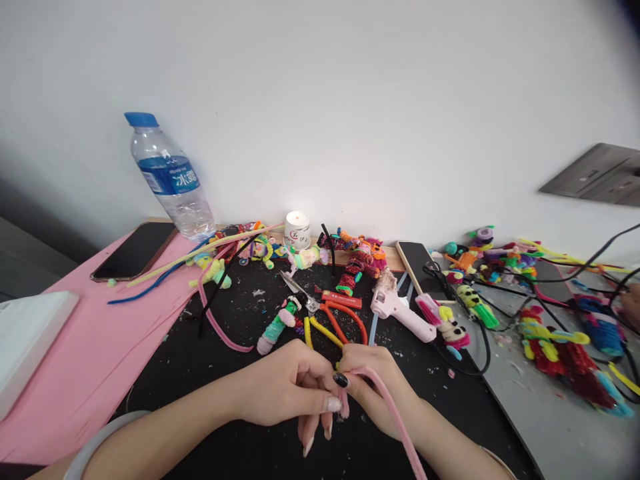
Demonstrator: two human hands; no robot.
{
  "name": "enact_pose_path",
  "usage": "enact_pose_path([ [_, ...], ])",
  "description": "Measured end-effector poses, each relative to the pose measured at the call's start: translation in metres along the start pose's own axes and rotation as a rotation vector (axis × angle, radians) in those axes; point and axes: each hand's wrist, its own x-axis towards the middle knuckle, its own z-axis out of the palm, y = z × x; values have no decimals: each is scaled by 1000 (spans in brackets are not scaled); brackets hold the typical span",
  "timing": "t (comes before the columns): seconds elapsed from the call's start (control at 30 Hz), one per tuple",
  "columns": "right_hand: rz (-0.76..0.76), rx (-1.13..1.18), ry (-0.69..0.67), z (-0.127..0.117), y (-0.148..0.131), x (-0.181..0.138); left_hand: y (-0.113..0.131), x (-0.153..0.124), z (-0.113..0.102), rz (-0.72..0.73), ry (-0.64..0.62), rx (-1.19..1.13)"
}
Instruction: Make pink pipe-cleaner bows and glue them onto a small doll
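Note:
A pink pipe cleaner [398, 415] is pinched in both hands, low in the middle of the view. My left hand [287, 387] closes thumb and fingers on its short folded end. Close beside it, my right hand [376, 385] grips the same pipe cleaner, and its long free end trails over the hand toward the bottom edge. Just beyond the fingers lie red-handled scissors [364, 325] and a yellow-handled tool [327, 332], partly hidden by the hands. A small green and pink fuzzy figure [274, 333] rests left of them.
A pale pink glue gun [406, 317] with a cord lies right of the scissors. Fuzzy figures [361, 263] and a paper cup [297, 231] line the wall. A water bottle [173, 180] leans at left near a phone [135, 250]. A white box [33, 333] sits on pink paper [120, 333].

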Motion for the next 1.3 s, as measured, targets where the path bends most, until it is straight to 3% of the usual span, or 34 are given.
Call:
enact_pose_path([
  [0.27, 71, -26, 98, -6, -10, 3, 3, 1, 0, 18, 21, -26],
  [0.8, 71, 40, 83, 0, -7, 3, 1, 1, -1, -15, -9, -80],
  [0.87, 86, 31, 169, -1, -9, 5, 3, 2, -1, 32, 45, -59],
  [1.03, 195, 26, 402, -6, -11, 15, 11, 1, 2, 210, 312, 144],
  [1.2, 192, -9, 506, -6, -4, 29, 15, -3, -3, 450, 644, 558],
  [1.3, 157, -64, 529, -3, 3, 39, 12, -5, -11, 614, 779, 847],
])
